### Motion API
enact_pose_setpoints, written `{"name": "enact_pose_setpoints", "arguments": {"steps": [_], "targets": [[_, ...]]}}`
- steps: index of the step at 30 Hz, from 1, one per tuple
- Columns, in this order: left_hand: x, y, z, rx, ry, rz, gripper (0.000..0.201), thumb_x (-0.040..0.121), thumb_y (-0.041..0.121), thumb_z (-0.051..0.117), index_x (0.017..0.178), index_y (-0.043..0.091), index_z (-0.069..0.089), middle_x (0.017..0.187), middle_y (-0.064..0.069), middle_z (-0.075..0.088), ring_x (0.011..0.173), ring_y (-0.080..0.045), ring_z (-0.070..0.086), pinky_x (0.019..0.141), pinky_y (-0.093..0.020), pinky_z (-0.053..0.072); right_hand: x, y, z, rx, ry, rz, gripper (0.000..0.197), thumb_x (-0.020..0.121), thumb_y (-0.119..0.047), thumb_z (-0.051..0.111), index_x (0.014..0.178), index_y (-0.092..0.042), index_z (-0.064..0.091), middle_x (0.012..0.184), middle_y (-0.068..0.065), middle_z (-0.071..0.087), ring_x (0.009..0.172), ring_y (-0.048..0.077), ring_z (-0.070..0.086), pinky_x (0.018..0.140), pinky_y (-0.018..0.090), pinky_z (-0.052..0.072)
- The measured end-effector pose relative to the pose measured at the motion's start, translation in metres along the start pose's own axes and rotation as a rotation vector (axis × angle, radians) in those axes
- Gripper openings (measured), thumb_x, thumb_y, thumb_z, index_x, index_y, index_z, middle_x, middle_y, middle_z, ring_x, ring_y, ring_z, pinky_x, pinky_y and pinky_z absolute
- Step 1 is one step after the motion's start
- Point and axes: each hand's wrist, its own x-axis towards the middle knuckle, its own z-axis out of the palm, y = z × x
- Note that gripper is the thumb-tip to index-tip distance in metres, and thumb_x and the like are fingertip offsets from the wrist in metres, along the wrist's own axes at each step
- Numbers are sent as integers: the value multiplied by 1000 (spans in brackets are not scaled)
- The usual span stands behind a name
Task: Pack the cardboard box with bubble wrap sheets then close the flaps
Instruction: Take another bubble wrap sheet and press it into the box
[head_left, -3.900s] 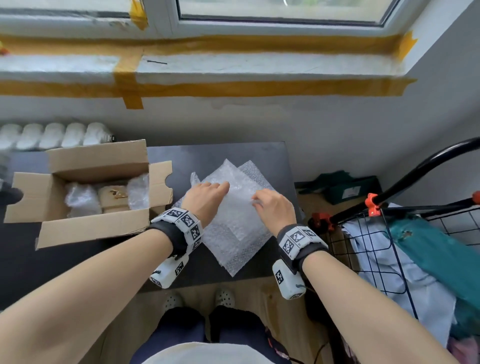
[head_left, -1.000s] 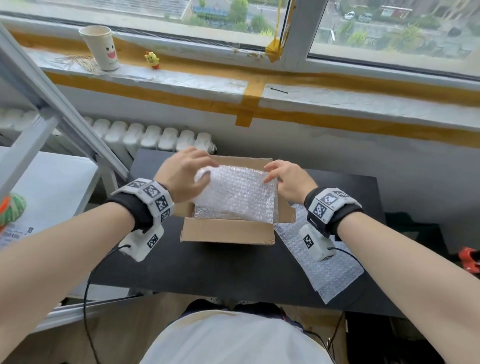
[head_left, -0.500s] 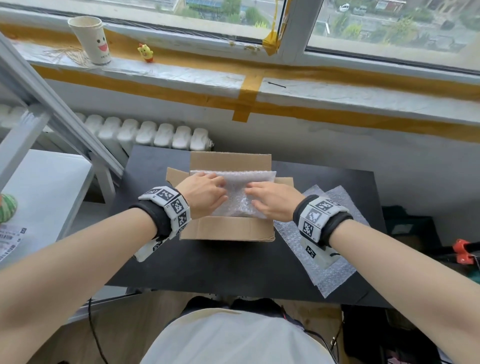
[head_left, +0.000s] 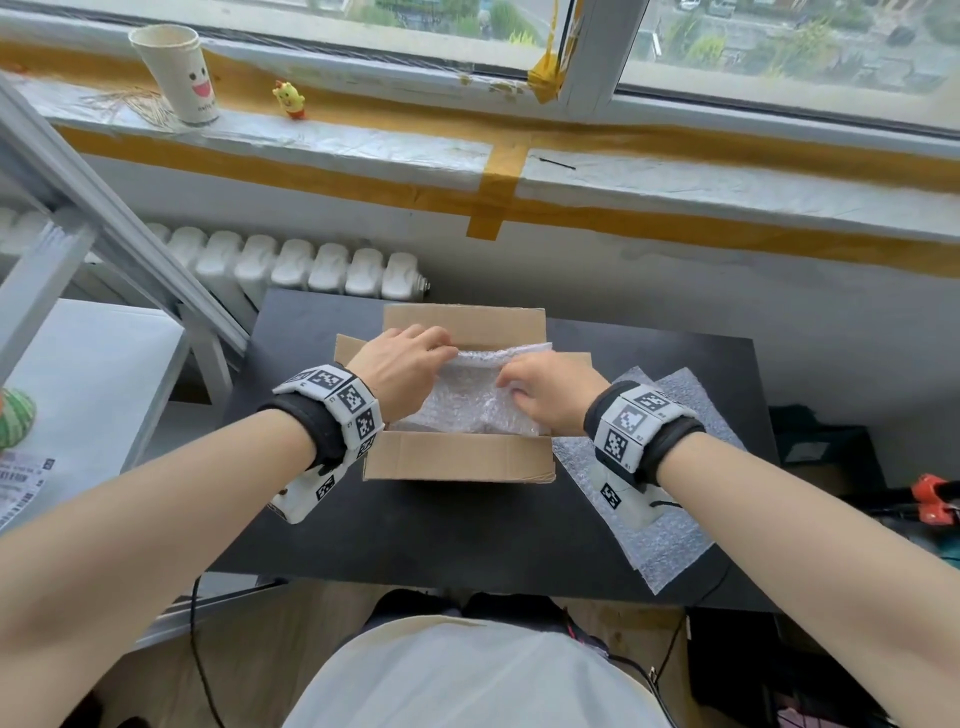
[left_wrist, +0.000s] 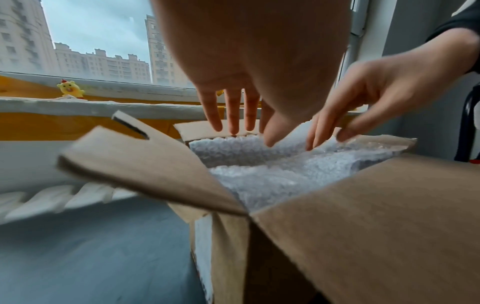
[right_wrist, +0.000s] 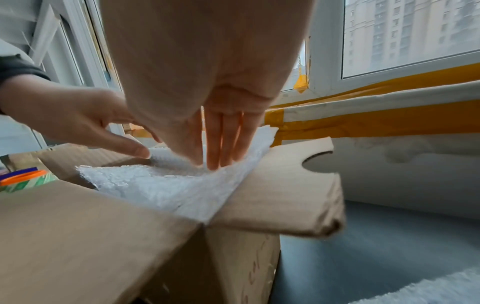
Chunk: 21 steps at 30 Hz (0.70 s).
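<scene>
Over the cardboard box (head_left: 457, 457), straight fingers (left_wrist: 235, 115) press bubble wrap (head_left: 457, 405), hiding its contents.

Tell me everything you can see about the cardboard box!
The cardboard box is plain brown corrugated card standing upright on the black table, below the window. All four top flaps are open and spread outward; the side flaps have a curved notch cut in them. Inside lies a white bubble wrap sheet, one corner poking up over the rim. The left hand and right hand press that sheet down with straight fingers.
</scene>
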Motion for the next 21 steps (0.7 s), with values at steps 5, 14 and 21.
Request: {"name": "enact_pose_setpoints", "arguments": {"steps": [5, 14, 21], "targets": [[0, 8, 5, 22, -38, 18, 36, 96, 26, 42, 128, 14, 50, 130, -6, 49, 113, -26, 49, 92, -39, 41, -5, 7, 0, -100, 361, -117, 33, 77, 0, 59, 109, -3, 62, 110, 13, 62, 95, 30, 60, 79, 42, 53], [-6, 11, 4, -30, -437, -46, 53, 100, 43, 20, 149, 24, 14, 156, -4, 17, 143, -18, 14, 117, -34, 8, -9, 6, 14, -132, -179, -40, 64, 96, -47, 35, 148, -15, 15, 158, 6, 14, 145, 19, 13, 119, 31, 9], [10, 4, 13, -111, -521, -146, 57, 96, 33, 38, 147, 29, 14, 156, 0, 16, 139, -22, 26, 112, -37, 22, 11, 6, 22, -346, -248, -47, 65, 97, -44, 34, 148, -11, 10, 158, 8, 13, 145, 20, 10, 118, 34, 2]]}}
